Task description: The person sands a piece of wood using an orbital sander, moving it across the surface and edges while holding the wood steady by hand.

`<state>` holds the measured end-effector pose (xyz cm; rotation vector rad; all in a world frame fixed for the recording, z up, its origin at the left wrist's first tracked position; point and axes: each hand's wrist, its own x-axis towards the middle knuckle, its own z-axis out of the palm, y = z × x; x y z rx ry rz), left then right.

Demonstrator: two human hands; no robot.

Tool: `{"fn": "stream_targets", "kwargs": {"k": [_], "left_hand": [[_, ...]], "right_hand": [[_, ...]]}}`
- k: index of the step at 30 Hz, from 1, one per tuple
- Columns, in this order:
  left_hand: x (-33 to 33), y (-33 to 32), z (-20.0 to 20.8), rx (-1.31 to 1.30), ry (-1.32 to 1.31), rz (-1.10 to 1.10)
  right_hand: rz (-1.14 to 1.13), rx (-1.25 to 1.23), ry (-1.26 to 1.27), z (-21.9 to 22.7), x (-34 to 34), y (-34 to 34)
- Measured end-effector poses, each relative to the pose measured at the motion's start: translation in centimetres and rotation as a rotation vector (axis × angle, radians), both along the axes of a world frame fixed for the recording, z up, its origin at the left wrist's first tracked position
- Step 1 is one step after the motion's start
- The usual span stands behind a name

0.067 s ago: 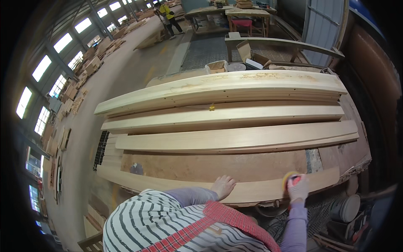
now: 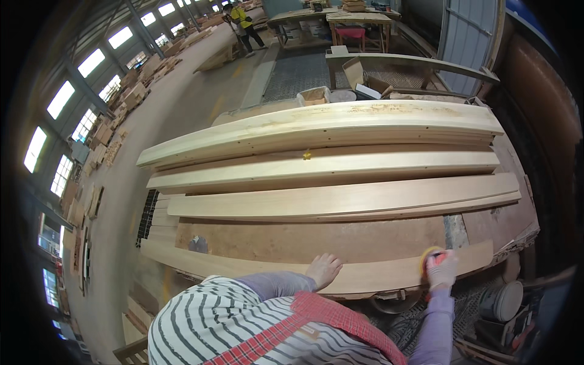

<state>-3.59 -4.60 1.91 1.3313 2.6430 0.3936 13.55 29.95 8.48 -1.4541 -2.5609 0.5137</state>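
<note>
A long pale wooden board (image 2: pixel 377 275) lies along the near edge of the workbench (image 2: pixel 267 240). My right hand (image 2: pixel 443 272), in a light glove, is closed around a red sander (image 2: pixel 434 260) with a yellowish round pad, which sits on the board toward its right end. Bare and flat, my left hand (image 2: pixel 324 271) rests on the same board near its middle, fingers stretched out. A small grey scrap (image 2: pixel 198 244) lies on the bench at the left.
Beyond the board, several stacked long boards (image 2: pixel 340 198) run across the bench. A yellow bit (image 2: pixel 307 155) sits on one stack. Past them are cardboard boxes (image 2: pixel 313 96) and a rail (image 2: pixel 413 62). A bucket (image 2: pixel 507 301) stands at lower right. Far off, a person (image 2: pixel 243 24) stands.
My right hand and the sander have slid a little to the right along the board. My left hand stays in place.
</note>
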Motion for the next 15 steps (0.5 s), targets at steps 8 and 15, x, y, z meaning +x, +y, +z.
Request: {"fn": "stream_targets", "kwargs": {"k": [8, 15], "left_hand": [[0.2, 2.4, 0.9, 0.061, -0.051, 0.023], [4.6, 10.5, 0.1, 0.087, 0.038, 0.077]], "right_hand": [[-0.052, -0.014, 0.057, 0.6, -1.5, 3.8], [0.14, -0.138, 0.008, 1.5, 0.1, -3.0]]}}
